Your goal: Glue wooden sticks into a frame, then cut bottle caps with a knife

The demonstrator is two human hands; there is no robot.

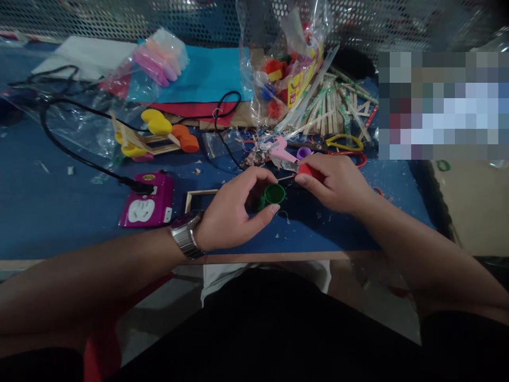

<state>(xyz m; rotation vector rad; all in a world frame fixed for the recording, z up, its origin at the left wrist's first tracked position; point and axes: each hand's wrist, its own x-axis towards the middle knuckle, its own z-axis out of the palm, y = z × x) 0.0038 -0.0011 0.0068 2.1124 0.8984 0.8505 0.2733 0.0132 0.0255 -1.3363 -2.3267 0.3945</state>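
Observation:
My left hand [238, 209], with a metal watch on its wrist, curls its fingers and thumb around a small green cup-like piece [274, 194] whose round opening faces up. To its right, my right hand [336, 183] pinches a red piece [309, 171] between thumb and fingers. A thin stick [285, 178] lies between the two hands. Just beyond them are a pink glue gun [281, 149] and a purple ring-shaped piece [304, 153]. A wooden stick frame [190, 201] is partly hidden behind my left hand.
A magenta power socket [147, 204] with a black cable sits at left. Behind it stands a stick model with yellow and orange pieces [157, 119]. Scissors [345, 142], a bundle of sticks [330, 109] and plastic bags of coloured pieces [278, 79] lie farther back.

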